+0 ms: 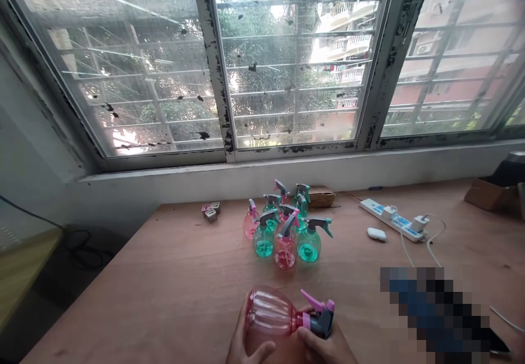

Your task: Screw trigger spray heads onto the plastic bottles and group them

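Note:
A clear red spray bottle (270, 312) with a pink and black trigger head lies sideways between my hands, close to the table's front. My left hand (241, 342) is wrapped round its base. At the neck, my right hand (324, 345) grips just below the spray head (323, 320), with the thumb on the collar. Beyond it, several green and red spray bottles stand upright in a cluster, among them a front red bottle (285, 252) and a green bottle (309, 246) to its right.
Small cube-shaped items (211, 211) sit at the back left of the wooden table (164, 298). A brown cardboard piece (322, 196) lies behind the bottles. To the right are a power strip (389, 219) with cables, a white mouse-like object (376, 234), a blurred-out object (443, 315) and an open box (492, 193).

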A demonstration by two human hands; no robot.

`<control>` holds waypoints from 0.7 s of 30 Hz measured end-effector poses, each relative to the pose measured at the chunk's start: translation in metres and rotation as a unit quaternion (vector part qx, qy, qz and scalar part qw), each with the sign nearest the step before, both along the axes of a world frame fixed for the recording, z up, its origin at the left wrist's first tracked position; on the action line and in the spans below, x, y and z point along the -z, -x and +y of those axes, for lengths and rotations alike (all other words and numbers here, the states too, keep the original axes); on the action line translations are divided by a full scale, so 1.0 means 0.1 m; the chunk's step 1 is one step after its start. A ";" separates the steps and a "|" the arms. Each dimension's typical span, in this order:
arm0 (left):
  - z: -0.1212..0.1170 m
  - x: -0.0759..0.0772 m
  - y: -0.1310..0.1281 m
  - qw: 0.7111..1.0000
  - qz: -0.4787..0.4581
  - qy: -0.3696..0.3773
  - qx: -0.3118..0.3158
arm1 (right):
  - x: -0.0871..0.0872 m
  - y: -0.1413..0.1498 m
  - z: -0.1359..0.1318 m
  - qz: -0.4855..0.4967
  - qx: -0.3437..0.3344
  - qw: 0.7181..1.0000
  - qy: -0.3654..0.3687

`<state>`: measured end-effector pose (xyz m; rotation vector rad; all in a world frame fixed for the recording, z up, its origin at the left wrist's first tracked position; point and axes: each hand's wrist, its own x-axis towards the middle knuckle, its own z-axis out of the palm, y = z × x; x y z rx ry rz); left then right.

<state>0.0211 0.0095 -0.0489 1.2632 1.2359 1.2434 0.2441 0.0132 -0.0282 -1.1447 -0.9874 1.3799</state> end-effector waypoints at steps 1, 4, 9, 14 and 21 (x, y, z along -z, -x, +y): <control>0.00 -0.01 0.00 1.000 -0.006 0.005 0.003 | 0.00 0.00 0.00 -0.002 -0.003 1.000 -0.001; 0.02 0.02 0.03 1.000 -0.013 0.024 -0.005 | 0.03 0.00 0.02 0.006 -0.008 1.000 0.002; 0.06 0.09 0.01 1.000 0.013 -0.007 -0.023 | 0.13 -0.01 0.05 0.039 0.007 0.999 0.017; 0.04 0.04 -0.08 0.999 -0.025 0.012 -0.038 | 0.19 -0.02 0.07 0.028 0.008 1.000 0.008; 0.04 0.00 -0.06 0.999 -0.008 -0.007 -0.052 | 0.18 -0.02 0.09 0.038 0.023 0.999 0.000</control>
